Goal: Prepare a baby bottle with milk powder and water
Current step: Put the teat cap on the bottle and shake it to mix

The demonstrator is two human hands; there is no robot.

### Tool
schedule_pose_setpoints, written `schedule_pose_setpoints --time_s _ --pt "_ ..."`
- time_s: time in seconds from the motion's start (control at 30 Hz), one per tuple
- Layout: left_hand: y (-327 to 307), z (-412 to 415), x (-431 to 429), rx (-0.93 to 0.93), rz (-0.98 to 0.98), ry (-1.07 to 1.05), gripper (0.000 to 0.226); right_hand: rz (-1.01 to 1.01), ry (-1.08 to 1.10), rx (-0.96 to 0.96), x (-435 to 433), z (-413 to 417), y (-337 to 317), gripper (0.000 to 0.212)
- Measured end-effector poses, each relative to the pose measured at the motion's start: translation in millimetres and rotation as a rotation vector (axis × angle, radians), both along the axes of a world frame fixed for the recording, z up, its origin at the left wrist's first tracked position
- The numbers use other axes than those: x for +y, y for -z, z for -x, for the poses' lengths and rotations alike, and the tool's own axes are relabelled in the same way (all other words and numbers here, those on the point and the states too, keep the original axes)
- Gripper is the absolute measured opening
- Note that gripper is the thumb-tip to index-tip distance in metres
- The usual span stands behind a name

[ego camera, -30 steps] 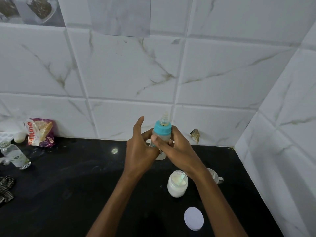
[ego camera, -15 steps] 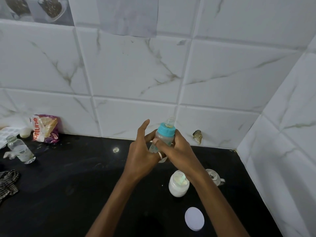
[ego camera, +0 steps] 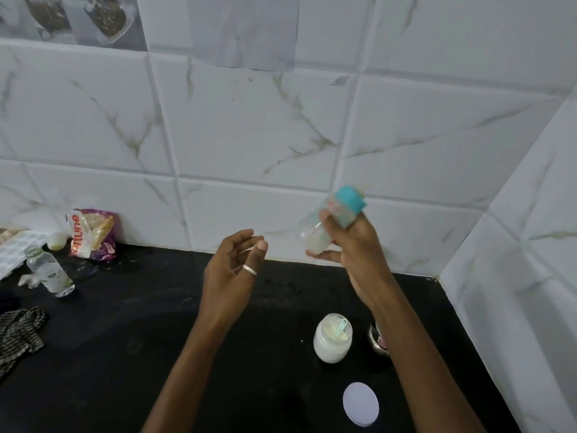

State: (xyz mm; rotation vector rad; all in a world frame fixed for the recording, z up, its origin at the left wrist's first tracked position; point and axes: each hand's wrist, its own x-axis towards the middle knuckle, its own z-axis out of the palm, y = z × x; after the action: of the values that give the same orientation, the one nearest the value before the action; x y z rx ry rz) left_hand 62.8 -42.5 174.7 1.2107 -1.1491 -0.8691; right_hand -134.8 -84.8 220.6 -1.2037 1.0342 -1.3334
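My right hand (ego camera: 359,254) grips a clear baby bottle (ego camera: 331,223) with a teal collar, tilted so its top points up and to the right; the bottle is blurred by motion. To its left my left hand (ego camera: 231,270), wearing a ring, hangs in the air with the fingers apart and nothing in them. Below on the black counter (ego camera: 125,354) stands an uncapped white jar of milk powder (ego camera: 332,337) with a pale green scoop in it. Its round white lid (ego camera: 361,404) lies flat nearer to me.
A small steel cup (ego camera: 377,340) sits partly hidden behind my right forearm. At the far left are a clear glass bottle (ego camera: 50,271), a purple snack packet (ego camera: 92,234) against the tiled wall, a white tray (ego camera: 14,253) and a striped cloth (ego camera: 18,332). Tiled walls close the back and right.
My left hand has let go of the bottle and dropped away to the left. My right hand has swung the bottle up and to the right, tilting it.
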Motion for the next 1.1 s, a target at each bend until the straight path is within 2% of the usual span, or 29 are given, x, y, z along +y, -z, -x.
schedule_pose_setpoints --time_s 0.03,0.07,0.17,0.2,0.23,0.3,0.33,0.47,0.5,0.57,0.6,0.7,0.73,0.83,0.87,0.97,1.0,1.1 --pt "1.1 -1.2 -0.3 0.003 -0.007 -0.008 0.05 -0.009 0.03 -0.095 -1.7 -2.6 0.6 0.063" --pt "2.6 -2.9 -0.6 0.005 -0.016 -0.016 0.047 -0.007 0.026 -0.082 -2.7 -5.3 3.6 0.062" --pt "6.1 -8.1 -3.2 0.014 -0.036 -0.031 0.036 -0.015 -0.157 0.286 1.4 -12.9 21.8 0.054" --pt "7.2 -9.0 -3.6 0.024 -0.039 -0.031 0.035 -0.006 -0.165 0.321 1.4 -13.4 26.9 0.053" --pt "8.2 -9.7 -3.2 0.033 -0.04 -0.031 0.036 -0.006 -0.128 0.252 0.6 -15.1 28.5 0.053" --pt "8.9 -9.2 -2.1 0.047 -0.037 -0.027 0.042 -0.044 0.005 -0.048 -0.8 -17.9 28.6 0.061" --pt "9.0 -9.7 -1.6 0.054 -0.038 -0.028 0.044 -0.048 0.034 -0.099 -1.4 -19.8 29.4 0.064" --pt "7.2 -11.5 -3.2 0.078 -0.037 -0.026 0.048 -0.038 -0.141 0.212 0.5 -24.3 33.9 0.05" --pt "6.7 -11.4 -3.3 0.086 -0.035 -0.028 0.046 -0.028 -0.121 0.168 -0.3 -23.9 34.0 0.051" --pt "5.6 -10.5 -3.0 0.095 -0.031 -0.032 0.041 -0.051 -0.012 -0.085 -2.4 -24.8 32.2 0.057" --pt "5.1 -10.4 -2.8 0.097 -0.031 -0.032 0.039 -0.055 0.008 -0.135 -2.6 -25.9 31.0 0.057" --pt "3.6 -10.6 -4.7 0.106 -0.03 -0.033 0.038 -0.057 -0.124 0.163 -0.1 -28.4 32.8 0.046" --pt "3.3 -10.4 -5.6 0.112 -0.029 -0.032 0.038 -0.059 -0.133 0.186 0.5 -27.3 34.5 0.042" --pt "2.9 -9.9 -5.6 0.121 -0.026 -0.028 0.038 -0.069 -0.033 -0.097 -0.3 -26.1 34.9 0.046" --pt "3.0 -10.1 -5.5 0.123 -0.025 -0.028 0.038 -0.072 -0.04 -0.121 1.1 -26.7 33.0 0.048" --pt "1.5 -11.3 -6.9 0.132 -0.027 -0.029 0.04 -0.08 -0.187 0.12 4.6 -25.6 32.5 0.045" --pt "1.0 -11.0 -7.6 0.135 -0.027 -0.03 0.041 -0.073 -0.184 0.123 4.4 -23.7 33.1 0.046" --pt "1.0 -10.8 -7.1 0.132 -0.024 -0.039 0.04 -0.082 -0.068 -0.122 0.8 -21.0 35.6 0.051"
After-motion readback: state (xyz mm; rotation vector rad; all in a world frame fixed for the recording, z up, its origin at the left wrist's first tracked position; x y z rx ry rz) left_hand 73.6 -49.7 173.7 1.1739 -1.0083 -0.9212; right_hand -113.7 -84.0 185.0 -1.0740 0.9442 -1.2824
